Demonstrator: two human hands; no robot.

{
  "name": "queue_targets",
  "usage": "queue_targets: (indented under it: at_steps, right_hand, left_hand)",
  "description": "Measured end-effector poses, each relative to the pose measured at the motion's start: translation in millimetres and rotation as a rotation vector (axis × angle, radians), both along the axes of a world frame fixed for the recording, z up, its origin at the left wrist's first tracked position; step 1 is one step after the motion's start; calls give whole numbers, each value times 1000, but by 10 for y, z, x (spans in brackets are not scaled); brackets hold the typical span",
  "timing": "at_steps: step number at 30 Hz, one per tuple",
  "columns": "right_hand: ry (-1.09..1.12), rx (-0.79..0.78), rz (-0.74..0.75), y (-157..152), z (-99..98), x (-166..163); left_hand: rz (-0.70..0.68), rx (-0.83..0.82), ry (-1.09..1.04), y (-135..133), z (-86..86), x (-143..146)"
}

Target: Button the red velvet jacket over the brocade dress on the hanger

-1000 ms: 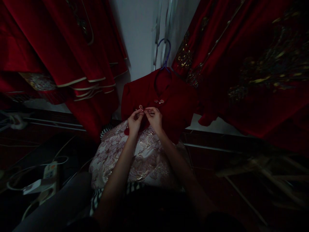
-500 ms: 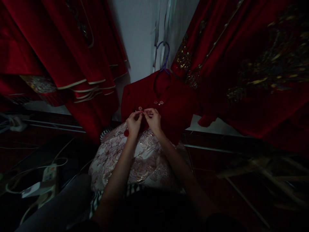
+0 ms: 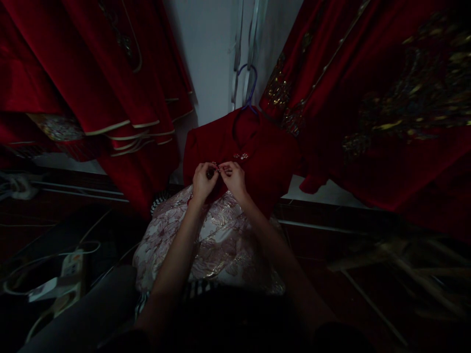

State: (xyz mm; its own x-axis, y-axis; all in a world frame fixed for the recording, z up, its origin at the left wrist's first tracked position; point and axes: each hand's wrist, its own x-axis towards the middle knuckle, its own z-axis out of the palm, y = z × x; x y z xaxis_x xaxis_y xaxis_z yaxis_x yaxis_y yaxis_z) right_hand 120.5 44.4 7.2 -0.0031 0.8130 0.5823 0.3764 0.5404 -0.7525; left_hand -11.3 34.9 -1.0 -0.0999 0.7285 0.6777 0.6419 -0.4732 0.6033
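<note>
A red jacket [image 3: 274, 162] hangs on a purple hanger [image 3: 252, 88], its lower part lying over a pale, shiny flowered cloth [image 3: 221, 230]. Below the collar sits a beaded flower-shaped fastening [image 3: 241, 156]. Lower on the front, my left hand [image 3: 204, 180] and my right hand [image 3: 234, 177] meet fingertip to fingertip. Both are closed in a pinch on a second small beaded fastening, mostly covered by the fingers. Whether its two sides are joined is too dark to tell.
Red garments [image 3: 147, 98] with pale piping hang at the left. On the right hang red garments with gold sequins [image 3: 423, 108]. A power strip [image 3: 71, 274] with cables lies at the lower left. Blurred wooden bars [image 3: 397, 260] stand at the right.
Both hands have shifted slightly upward on the jacket front, and the left fingers have curled more over the beaded fastening. The view has moved a little.
</note>
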Motion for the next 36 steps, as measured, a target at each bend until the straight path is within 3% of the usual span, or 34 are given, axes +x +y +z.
queue_targets:
  at_steps: [14,21,27,31,36]
  right_hand:
    - [-39,33,42,21,-4,35]
    - [-180,44,6,53,86,67]
    - [-254,9,52,92,193,89]
    - [-173,-87,140,-126,48,342]
    - [-162,-156,16,-470,-314,730]
  left_hand:
    - [-22,-11,-95,59,-58,-15]
    - [-27,-35,-160,88,-94,-20]
    - [-174,-106,-341,59,-175,31]
    - [-260,-257,-305,-24,-292,-127]
    - [-515,-607,-42,-191,-325,-578]
